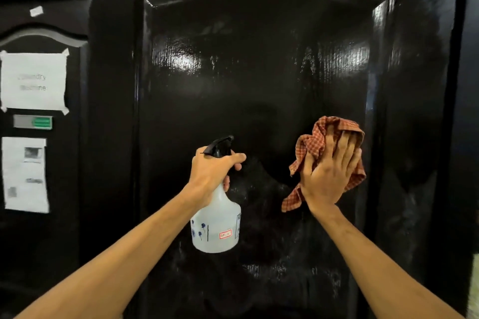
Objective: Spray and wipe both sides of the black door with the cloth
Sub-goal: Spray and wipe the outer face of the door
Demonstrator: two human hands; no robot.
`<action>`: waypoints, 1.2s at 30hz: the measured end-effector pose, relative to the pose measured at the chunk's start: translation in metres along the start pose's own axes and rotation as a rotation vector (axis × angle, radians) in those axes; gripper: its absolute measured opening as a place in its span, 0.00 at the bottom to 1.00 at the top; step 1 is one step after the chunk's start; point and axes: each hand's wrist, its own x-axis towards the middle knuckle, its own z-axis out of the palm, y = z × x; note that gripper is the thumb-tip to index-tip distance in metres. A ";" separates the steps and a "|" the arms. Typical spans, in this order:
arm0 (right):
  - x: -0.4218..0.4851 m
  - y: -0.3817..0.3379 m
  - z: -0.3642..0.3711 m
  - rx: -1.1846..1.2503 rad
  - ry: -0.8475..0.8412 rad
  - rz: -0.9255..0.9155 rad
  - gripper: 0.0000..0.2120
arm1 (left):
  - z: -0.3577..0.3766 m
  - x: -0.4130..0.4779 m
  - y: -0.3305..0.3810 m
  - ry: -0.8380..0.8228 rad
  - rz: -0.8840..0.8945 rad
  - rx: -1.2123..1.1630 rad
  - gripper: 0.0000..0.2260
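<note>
A glossy black panelled door (248,72) fills the view in front of me, with wet streaks on its lower panel. My left hand (212,173) grips the neck of a translucent white spray bottle (216,225) with a black trigger head, nozzle pointing at the door. My right hand (329,173) presses a crumpled red-and-white checked cloth (318,137) flat against the door's right side, fingers straight and spread over the cloth.
Left of the door is another black door (39,241) with taped paper notices (33,80), a green-and-grey sign (33,122) and a printed sheet (24,173). The black door's right edge (458,111) stands near the frame's right side.
</note>
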 end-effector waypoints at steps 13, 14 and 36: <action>-0.081 -0.140 0.043 0.028 -0.333 -0.644 0.37 | -0.101 -0.041 -0.086 0.304 -0.053 0.137 0.13; -0.095 -0.149 0.047 0.029 -0.358 -0.687 0.37 | -0.113 -0.045 -0.092 0.326 -0.052 0.146 0.14; -0.182 -0.182 0.060 0.042 -0.549 -1.136 0.35 | -0.198 -0.078 -0.137 0.407 -0.046 0.230 0.08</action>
